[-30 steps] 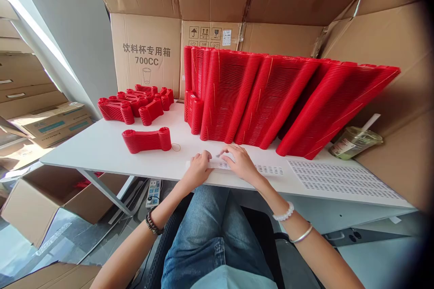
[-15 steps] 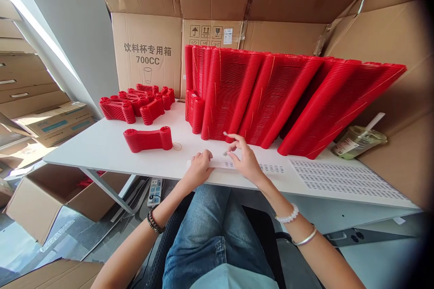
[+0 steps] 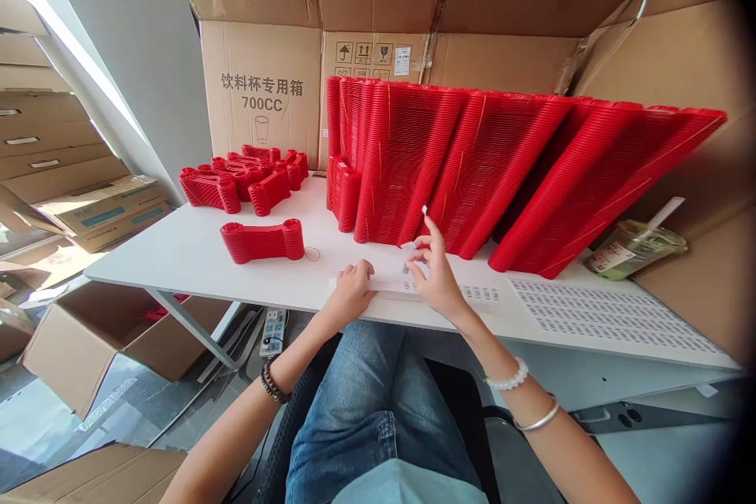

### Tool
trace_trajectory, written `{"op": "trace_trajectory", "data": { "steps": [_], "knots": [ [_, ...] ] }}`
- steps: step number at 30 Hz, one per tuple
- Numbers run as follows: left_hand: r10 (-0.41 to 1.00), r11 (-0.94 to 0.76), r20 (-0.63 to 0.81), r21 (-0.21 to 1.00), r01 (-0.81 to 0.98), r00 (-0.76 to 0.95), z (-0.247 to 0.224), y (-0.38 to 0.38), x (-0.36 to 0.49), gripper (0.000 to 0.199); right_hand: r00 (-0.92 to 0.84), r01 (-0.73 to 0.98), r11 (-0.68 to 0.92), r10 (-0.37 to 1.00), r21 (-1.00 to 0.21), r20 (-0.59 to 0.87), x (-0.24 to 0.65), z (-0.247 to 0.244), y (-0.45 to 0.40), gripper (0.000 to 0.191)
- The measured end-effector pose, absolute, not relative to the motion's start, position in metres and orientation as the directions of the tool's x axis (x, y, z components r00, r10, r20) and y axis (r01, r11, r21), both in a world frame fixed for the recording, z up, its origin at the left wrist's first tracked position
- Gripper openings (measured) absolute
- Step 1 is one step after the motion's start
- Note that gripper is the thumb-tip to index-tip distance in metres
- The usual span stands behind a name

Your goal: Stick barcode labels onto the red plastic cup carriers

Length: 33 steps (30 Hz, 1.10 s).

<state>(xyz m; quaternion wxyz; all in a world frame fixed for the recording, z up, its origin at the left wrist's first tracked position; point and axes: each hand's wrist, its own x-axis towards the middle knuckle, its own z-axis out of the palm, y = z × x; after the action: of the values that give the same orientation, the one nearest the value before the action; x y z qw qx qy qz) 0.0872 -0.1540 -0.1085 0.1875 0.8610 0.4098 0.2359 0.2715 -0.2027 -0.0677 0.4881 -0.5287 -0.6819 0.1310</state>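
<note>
Resting left grip (image 3: 353, 289) on label strip (image 3: 481, 293), cannot tell if clenched | grasping small white labels (image 3: 424, 210) with right grip (image 3: 435, 274) | near tall red stacks (image 3: 407, 165) on worktop (image 3: 171, 252)

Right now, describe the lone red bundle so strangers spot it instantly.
On the white table, find the tall red stacks. Left of them, in front of a red cluster, sits one low bundle. Unlike those neighbours, it stands alone, a thin loop beside its right end.

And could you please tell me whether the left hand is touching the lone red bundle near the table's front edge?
Apart: the head view shows white tabletop between the left hand and the red bundle.
</note>
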Motion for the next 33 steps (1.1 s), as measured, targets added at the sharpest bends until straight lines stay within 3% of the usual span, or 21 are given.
{"op": "trace_trajectory", "data": {
  "steps": [8,17,19,24,27,29,33],
  "knots": [
    [0.795,-0.591,0.252,0.52,0.616,0.551,-0.108,-0.154,0.088,0.024,-0.174,0.721,0.325,0.94,-0.612,0.295,0.273,-0.066,-0.204,0.095],
    [0.808,-0.569,0.238,0.553,0.609,0.539,-0.107,-0.155,0.089,0.024,-0.201,0.689,0.356,0.931,-0.631,0.306,0.272,-0.065,-0.197,0.093],
    [0.815,-0.557,0.235,0.568,0.606,0.529,-0.107,-0.154,0.088,0.025,-0.177,0.599,0.351,0.935,-0.72,0.309,0.271,-0.057,-0.206,0.09],
    [0.849,-0.504,0.229,0.623,0.598,0.477,-0.106,-0.151,0.091,0.036,-0.278,0.171,0.286,0.932,-0.943,0.232,0.275,-0.019,-0.253,0.094],
    [0.85,-0.49,0.247,0.697,0.524,0.465,-0.1,-0.146,0.091,0.065,-0.295,0.017,0.263,0.923,-0.965,0.247,0.284,-0.007,-0.28,0.086],
    [0.815,-0.552,0.338,0.699,0.454,0.47,-0.09,-0.141,0.082,0.076,-0.281,-0.043,0.26,0.923,-0.965,0.261,0.294,-0.008,-0.291,0.084],
    [0.775,-0.632,0.491,0.6,0.491,0.398,-0.049,-0.12,0.027,0.061,-0.221,-0.136,0.251,0.935,-0.958,0.276,0.315,-0.021,-0.302,0.082]
  ]
}}
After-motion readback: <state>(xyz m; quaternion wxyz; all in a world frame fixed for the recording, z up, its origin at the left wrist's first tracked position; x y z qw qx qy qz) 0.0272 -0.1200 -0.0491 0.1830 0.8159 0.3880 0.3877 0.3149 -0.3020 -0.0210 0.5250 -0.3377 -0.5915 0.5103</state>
